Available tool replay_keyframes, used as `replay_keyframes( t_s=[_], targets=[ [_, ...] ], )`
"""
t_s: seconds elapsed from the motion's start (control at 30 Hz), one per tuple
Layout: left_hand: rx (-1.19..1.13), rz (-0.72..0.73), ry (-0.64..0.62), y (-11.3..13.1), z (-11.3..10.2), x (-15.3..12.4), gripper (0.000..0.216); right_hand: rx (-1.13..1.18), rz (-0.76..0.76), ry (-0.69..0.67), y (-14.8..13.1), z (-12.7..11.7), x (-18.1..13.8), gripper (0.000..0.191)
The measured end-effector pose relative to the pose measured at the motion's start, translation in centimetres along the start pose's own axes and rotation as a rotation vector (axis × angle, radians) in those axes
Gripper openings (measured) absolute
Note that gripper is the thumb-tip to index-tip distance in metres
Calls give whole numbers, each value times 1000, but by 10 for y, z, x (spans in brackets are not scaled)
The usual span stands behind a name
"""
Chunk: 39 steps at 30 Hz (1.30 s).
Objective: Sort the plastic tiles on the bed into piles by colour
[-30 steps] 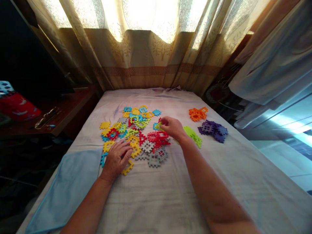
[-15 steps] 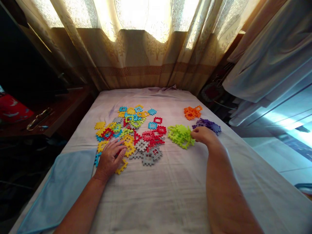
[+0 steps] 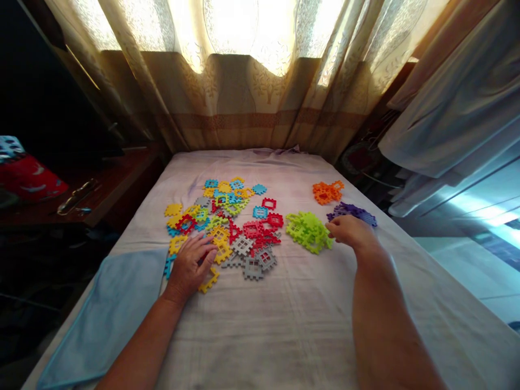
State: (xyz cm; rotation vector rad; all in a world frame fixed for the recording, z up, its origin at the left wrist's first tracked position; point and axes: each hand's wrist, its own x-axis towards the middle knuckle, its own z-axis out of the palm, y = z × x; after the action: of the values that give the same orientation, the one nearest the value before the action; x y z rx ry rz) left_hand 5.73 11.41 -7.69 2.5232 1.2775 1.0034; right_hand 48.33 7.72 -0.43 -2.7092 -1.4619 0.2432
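Observation:
My left hand [image 3: 192,265] lies palm down with its fingers spread over the left side of a mixed heap of plastic interlocking tiles, touching yellow tiles [image 3: 221,244]. My right hand [image 3: 348,230] is closed, thumb and fingers pressed together at the right edge of a pile of lime-green tiles [image 3: 309,232]; whatever is in the fingertips is hidden. Just behind that hand is a pile of purple tiles [image 3: 357,212], and farther back sit orange tiles [image 3: 327,192]. Red tiles [image 3: 254,229] and grey tiles [image 3: 254,268] lie between my hands.
A pale sheet [image 3: 260,336] covers the bed-like surface. A light blue cloth [image 3: 109,309] lies at the left edge. Behind stands a patterned curtain [image 3: 264,97]. Glasses [image 3: 77,196] rest on a dark wooden cabinet at left; pale fabric [image 3: 447,108] hangs at right.
The view has shifted slightly, so everything sits a little more to the right. My right hand has drawn back slightly from the green pile. My left hand stays put.

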Motion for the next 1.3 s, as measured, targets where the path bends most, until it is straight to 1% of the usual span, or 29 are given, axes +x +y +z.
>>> replay_keyframes(
  t_s=[0.07,0.1,0.2,0.27,0.37,0.4,0.47,0.57,0.67,0.73,0.83,0.93,1.0,1.07,1.17,1.23,1.3],
  targets=[
    [-4,1,2,0,0,0,33,-56,23,-41,-15,-13,-11,30],
    [-7,2,1,1,0,0,33,-73,12,-38,-25,-17,-17,32],
    [-23,-4,1,2,-1,0,33,-70,-118,28,-66,-19,-33,36],
    [-34,-12,-2,2,-1,0,33,-33,-256,33,-99,-9,-40,35],
    [-45,-21,-12,3,-1,0,33,26,-503,13,-149,16,-41,32],
    [-47,-26,-14,4,-1,0,33,42,-564,23,-164,24,-40,34],
    [-51,-39,-17,5,-1,0,33,56,-639,49,-188,37,-34,40],
    [-57,-58,-30,6,-1,0,33,33,-699,82,-212,49,-23,41],
    [-53,-67,-45,6,-2,0,33,-23,-745,96,-222,54,-17,34],
    [-51,-66,-50,6,-2,0,33,-37,-767,112,-223,54,-17,29],
    [-52,-55,-48,5,-2,0,33,17,-791,156,-216,50,-22,25],
    [-52,-44,-37,4,-1,0,34,81,-798,207,-195,38,-32,23],
    [-51,-38,-28,3,0,0,35,68,-755,227,-171,26,-38,21],
    [-49,-30,-26,2,0,1,34,23,-647,245,-141,14,-43,21],
    [-44,-27,-26,2,0,1,34,-55,-421,266,-96,-2,-43,23],
    [-39,-27,-21,2,0,1,35,-100,-286,234,-73,-8,-40,25],
    [-34,-28,-16,1,0,1,35,-120,-187,170,-60,-11,-37,26]
  ],
)
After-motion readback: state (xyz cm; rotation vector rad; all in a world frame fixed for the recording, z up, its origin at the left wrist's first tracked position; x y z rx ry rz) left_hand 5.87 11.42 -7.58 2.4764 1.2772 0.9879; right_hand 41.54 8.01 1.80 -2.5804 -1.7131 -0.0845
